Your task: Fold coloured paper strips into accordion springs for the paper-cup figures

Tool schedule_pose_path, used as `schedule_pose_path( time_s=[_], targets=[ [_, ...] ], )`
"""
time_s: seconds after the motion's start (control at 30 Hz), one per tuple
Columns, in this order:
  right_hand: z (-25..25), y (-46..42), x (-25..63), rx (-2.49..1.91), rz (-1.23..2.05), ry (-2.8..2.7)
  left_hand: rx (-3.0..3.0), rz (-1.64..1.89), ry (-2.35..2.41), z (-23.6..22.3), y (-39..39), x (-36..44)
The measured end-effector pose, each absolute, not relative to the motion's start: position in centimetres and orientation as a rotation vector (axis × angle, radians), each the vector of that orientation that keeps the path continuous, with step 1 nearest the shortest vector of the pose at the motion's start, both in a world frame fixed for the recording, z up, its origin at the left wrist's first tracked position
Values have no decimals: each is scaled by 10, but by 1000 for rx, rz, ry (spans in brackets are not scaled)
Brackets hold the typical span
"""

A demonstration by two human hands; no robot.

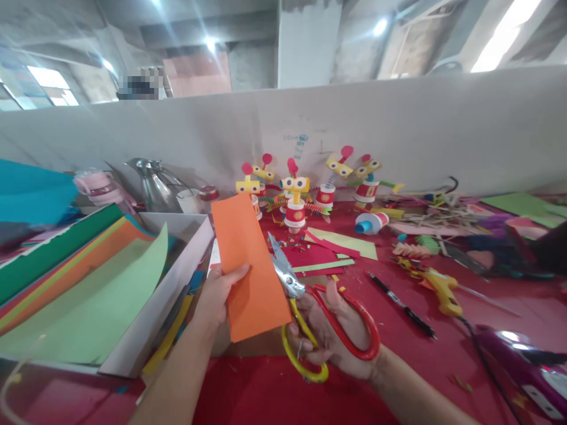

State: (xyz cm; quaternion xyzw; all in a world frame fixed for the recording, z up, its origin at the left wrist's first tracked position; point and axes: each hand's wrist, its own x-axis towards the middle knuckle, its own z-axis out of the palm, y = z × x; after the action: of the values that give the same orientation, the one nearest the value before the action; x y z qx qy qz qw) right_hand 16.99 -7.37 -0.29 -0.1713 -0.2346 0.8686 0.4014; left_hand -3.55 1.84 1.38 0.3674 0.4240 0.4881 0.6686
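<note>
My left hand (222, 295) pinches the left edge of a tall strip of orange paper (250, 260), thumb lying on its front face. In my right hand (339, 330) is a pair of scissors (290, 282) with one red and one yellow handle. Fingers and thumb pass through the handle loops. The blades are spread and sit along the right edge of the orange paper; one blade is partly hidden behind it. Past the paper, several paper-cup figures (295, 213) with yellow heads and round eyes stand against the partition.
At left a white box (190, 265) holds coloured paper sheets. Paper scraps (341, 243) and a cup figure (372, 223) lying on its side are behind the scissors. To the right lie a black pen (401, 304), a yellow glue gun (443, 289) and a purple device (522, 366).
</note>
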Motion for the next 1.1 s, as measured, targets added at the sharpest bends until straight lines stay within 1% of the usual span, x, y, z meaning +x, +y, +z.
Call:
schedule_pose_path(
  time_s=[0.2, 0.43, 0.83, 1.1],
  targets=[
    [-8, -72, 170, -393, 2238, -594, 676, 967, 869, 17, 30, -50],
    [-9, -73, 169, -419, 2304, -594, 553, 1166, 894, 20, 44, -56],
    [-10, -76, 167, -443, 2283, -575, 711, 1095, 1056, 19, 35, -43],
    [-7, -77, 168, -395, 2267, -626, 690, 1167, 1072, 21, 36, -48]
  ],
)
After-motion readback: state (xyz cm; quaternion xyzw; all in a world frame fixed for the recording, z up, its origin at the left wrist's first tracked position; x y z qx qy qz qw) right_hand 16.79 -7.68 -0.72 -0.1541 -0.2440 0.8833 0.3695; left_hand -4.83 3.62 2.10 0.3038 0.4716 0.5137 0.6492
